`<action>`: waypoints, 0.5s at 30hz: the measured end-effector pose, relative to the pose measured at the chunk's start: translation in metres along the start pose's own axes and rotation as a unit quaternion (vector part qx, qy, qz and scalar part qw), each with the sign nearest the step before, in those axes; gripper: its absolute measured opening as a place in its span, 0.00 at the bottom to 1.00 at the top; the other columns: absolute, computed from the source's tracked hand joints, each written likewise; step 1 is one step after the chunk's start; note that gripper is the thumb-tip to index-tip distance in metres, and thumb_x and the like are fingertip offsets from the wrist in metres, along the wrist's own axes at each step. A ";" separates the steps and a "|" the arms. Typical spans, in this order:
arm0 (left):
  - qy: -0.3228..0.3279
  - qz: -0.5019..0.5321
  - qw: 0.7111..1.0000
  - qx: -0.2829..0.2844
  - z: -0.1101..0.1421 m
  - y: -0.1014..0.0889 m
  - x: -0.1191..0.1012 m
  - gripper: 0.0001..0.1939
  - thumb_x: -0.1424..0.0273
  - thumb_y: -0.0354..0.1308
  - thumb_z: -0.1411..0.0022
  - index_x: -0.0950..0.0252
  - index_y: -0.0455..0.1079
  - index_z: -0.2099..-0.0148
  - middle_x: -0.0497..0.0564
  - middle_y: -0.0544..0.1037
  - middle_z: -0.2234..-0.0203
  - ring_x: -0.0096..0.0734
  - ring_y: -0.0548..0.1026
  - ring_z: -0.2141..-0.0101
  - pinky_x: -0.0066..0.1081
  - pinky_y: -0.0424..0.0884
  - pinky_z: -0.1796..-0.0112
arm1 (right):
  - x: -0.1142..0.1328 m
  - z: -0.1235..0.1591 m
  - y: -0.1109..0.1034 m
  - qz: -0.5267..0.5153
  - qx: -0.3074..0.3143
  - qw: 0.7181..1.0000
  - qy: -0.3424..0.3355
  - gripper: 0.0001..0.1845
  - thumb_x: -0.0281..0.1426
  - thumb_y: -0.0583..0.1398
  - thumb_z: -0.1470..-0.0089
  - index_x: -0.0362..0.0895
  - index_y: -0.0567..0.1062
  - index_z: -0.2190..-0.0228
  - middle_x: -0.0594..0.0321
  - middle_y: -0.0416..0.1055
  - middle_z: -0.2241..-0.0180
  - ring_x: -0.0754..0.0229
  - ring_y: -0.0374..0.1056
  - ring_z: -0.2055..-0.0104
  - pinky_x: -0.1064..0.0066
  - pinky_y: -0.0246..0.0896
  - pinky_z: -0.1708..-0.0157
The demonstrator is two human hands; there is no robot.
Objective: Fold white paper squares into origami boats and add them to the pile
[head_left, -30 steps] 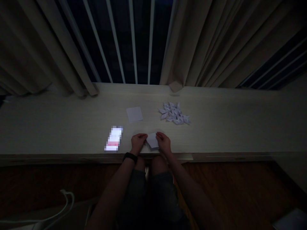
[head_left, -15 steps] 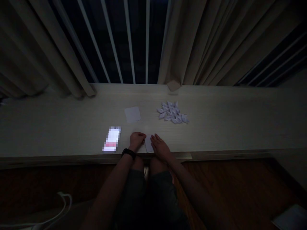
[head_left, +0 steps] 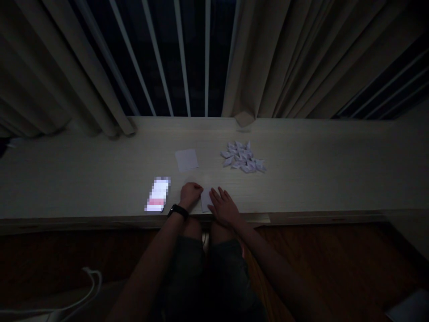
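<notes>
Near the front edge of a pale tabletop lies a white sheet of paper, narrow in shape, between my two hands. My left hand, with a black band on its wrist, pinches the paper's upper left corner. Flat on the paper's right side rests my right hand, fingers spread and covering part of it. Beyond them lies a square white sheet. To its right is a cluster of several small folded paper pieces with pointed ends.
A lit phone, its screen blurred out, lies left of my left hand. Curtains and a dark window with white bars stand behind the tabletop. A white cable shows at lower left.
My right hand's fingers have spread wider over the paper. My left hand keeps its pinch at the corner, shifted only slightly. The view has moved a little.
</notes>
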State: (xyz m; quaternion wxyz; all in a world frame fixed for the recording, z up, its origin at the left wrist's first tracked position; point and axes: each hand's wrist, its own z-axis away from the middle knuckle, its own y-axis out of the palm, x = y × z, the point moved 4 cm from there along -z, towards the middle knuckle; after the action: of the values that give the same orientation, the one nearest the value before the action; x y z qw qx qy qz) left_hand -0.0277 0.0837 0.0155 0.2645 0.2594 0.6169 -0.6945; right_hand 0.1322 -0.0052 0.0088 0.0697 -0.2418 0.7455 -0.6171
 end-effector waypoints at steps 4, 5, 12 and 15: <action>0.102 -0.155 0.980 -0.068 0.016 -0.006 -0.020 0.13 0.66 0.52 0.39 0.66 0.76 0.63 0.60 0.77 0.66 0.40 0.74 0.63 0.36 0.65 0.61 | 0.000 -0.001 0.000 -0.026 -0.004 1.000 0.002 0.30 0.41 0.49 0.39 0.42 0.55 0.39 0.54 0.48 0.36 0.46 0.35 0.33 0.49 0.34 0.37; 0.141 -0.186 0.969 -0.080 0.022 -0.005 -0.026 0.13 0.67 0.50 0.37 0.67 0.75 0.62 0.61 0.76 0.64 0.41 0.72 0.60 0.37 0.64 0.58 | 0.000 -0.001 0.001 -0.032 -0.005 0.999 0.003 0.30 0.41 0.49 0.39 0.42 0.55 0.39 0.54 0.48 0.36 0.46 0.35 0.33 0.48 0.34 0.37; 0.313 -0.254 0.914 -0.035 0.055 0.021 -0.038 0.17 0.72 0.49 0.36 0.62 0.66 0.46 0.56 0.70 0.48 0.40 0.65 0.49 0.41 0.59 0.52 | -0.001 0.000 0.004 -0.033 -0.005 0.999 -0.002 0.34 0.42 0.49 0.39 0.39 0.52 0.38 0.52 0.45 0.36 0.45 0.33 0.33 0.48 0.31 0.37; 0.302 -0.265 0.915 -0.037 0.057 0.022 -0.035 0.17 0.72 0.49 0.36 0.62 0.66 0.46 0.55 0.70 0.47 0.41 0.65 0.49 0.41 0.59 0.53 | 0.000 -0.001 0.005 -0.027 -0.005 1.000 -0.004 0.34 0.42 0.49 0.39 0.37 0.51 0.38 0.50 0.44 0.35 0.45 0.32 0.33 0.48 0.29 0.37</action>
State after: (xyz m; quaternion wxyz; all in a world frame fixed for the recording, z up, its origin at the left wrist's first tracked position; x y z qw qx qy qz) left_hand 0.0110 0.0266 0.0293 -0.1187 0.2738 0.7385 -0.6046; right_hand 0.1303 -0.0042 0.0043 0.0547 -0.2648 0.7417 -0.6138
